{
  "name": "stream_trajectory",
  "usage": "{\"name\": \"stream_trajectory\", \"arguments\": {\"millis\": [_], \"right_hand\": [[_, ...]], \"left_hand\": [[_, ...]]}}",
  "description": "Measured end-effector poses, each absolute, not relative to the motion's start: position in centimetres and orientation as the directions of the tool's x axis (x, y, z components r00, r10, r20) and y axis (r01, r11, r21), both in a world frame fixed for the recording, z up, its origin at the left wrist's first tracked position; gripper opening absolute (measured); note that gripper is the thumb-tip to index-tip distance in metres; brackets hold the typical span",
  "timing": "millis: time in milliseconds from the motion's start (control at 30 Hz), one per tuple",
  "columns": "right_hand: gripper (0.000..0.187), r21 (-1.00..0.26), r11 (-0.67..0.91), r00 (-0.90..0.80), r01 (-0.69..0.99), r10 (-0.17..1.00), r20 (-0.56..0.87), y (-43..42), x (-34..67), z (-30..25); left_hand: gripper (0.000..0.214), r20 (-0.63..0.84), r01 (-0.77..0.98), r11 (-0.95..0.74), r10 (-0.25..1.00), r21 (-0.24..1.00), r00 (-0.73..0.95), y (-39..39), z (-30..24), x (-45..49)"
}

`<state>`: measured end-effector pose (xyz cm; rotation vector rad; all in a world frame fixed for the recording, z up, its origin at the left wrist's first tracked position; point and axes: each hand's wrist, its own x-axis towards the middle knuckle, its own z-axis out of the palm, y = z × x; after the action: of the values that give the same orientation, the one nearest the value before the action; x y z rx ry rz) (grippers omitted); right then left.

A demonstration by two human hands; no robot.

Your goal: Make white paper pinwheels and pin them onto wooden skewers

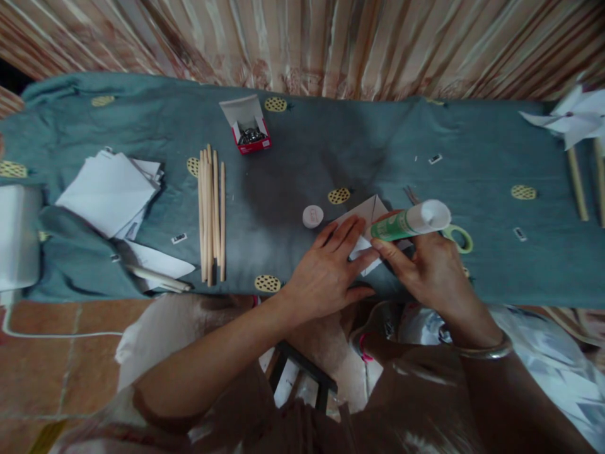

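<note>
From where I stand, the biggest thing is the pleated curtain in beige and brown stripes (pixel 302 44) hanging along the far side. Before it runs a long bench (pixel 283 189), spread with a grey-green cloth printed with yellow pineapples. Toward the person's left lies a loose stack of white square paper sheets (pixel 106 195); at the far right edge sits a white paper pinwheel (pixel 574 116), with pale sticks beside and below it. A bundle of slim, pale wooden sticks (pixel 210 214) lies between the stack and the middle.

The person's left hand (pixel 326 277) is spread palm down over a folded white paper piece (pixel 366 211), fingers resting on it. The right hand (pixel 435 271) grips a thick green-and-white plastic glue stick (pixel 401 221), tilted, its lower end down at the paper. That paper lies on the cloth in front of the person, partly covered by both hands.

Partly behind the glue stick lie scissors with pale yellow-green handles (pixel 466 241). Farther back stands a small red-and-white cardboard box (pixel 255 147), lid up, dark shiny metal bits (pixel 252 135) inside. Near the left fingertips rests a round white plastic cap (pixel 312 217). Smallest are the black-and-white printed slips (pixel 435 159) scattered about.
</note>
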<state>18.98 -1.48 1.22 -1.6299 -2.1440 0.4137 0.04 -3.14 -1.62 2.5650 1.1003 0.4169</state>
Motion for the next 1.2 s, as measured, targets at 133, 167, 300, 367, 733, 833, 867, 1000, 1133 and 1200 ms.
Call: {"name": "stream_trajectory", "arguments": {"millis": [133,167,300,367,733,833,867,1000,1133,1200], "right_hand": [[0.042,-0.445,0.262,-0.209,0.857,0.964,0.164,-1.19,18.98,1.01],[0.042,-0.433,0.264,-0.209,0.862,0.963,0.171,-1.13,19.01,0.97],[0.044,-0.394,0.285,-0.23,0.874,0.956,0.181,-1.02,19.18,0.96],[0.046,-0.38,0.303,-0.25,0.874,0.951,0.184,-1.03,19.3,1.01],[0.047,-0.369,0.334,-0.287,0.867,0.941,0.178,-1.5,19.76,1.44],[0.046,-0.381,0.348,-0.298,0.857,0.937,0.184,-1.58,19.69,1.48],[0.045,-0.386,0.353,-0.303,0.852,0.935,0.186,-1.6,19.66,1.48],[0.041,-0.402,0.36,-0.309,0.842,0.932,0.187,-1.67,19.56,1.48],[0.038,-0.413,0.355,-0.308,0.839,0.934,0.178,-1.67,19.45,1.44],[0.038,-0.415,0.349,-0.301,0.84,0.937,0.178,-1.63,19.36,1.39]], "left_hand": [[0.071,0.128,0.645,-0.653,0.735,0.396,0.666,-3.12,-1.62,0.07],[0.071,0.124,0.648,-0.652,0.736,0.394,0.666,-3.11,-1.6,0.08],[0.073,0.111,0.657,-0.648,0.739,0.385,0.664,-3.11,-1.49,0.13],[0.073,0.109,0.66,-0.647,0.74,0.382,0.663,-3.11,-1.45,0.13],[0.071,0.142,0.649,-0.658,0.735,0.382,0.663,-3.13,-1.61,0.11],[0.069,0.155,0.642,-0.661,0.734,0.389,0.662,-3.15,-1.68,0.09],[0.068,0.159,0.64,-0.662,0.733,0.391,0.661,-3.15,-1.68,0.09],[0.065,0.16,0.635,-0.66,0.733,0.401,0.661,-3.13,-1.6,0.08],[0.065,0.147,0.636,-0.656,0.734,0.407,0.663,-3.11,-1.48,0.07],[0.065,0.145,0.636,-0.656,0.734,0.407,0.664,-3.13,-1.48,0.06]]}}
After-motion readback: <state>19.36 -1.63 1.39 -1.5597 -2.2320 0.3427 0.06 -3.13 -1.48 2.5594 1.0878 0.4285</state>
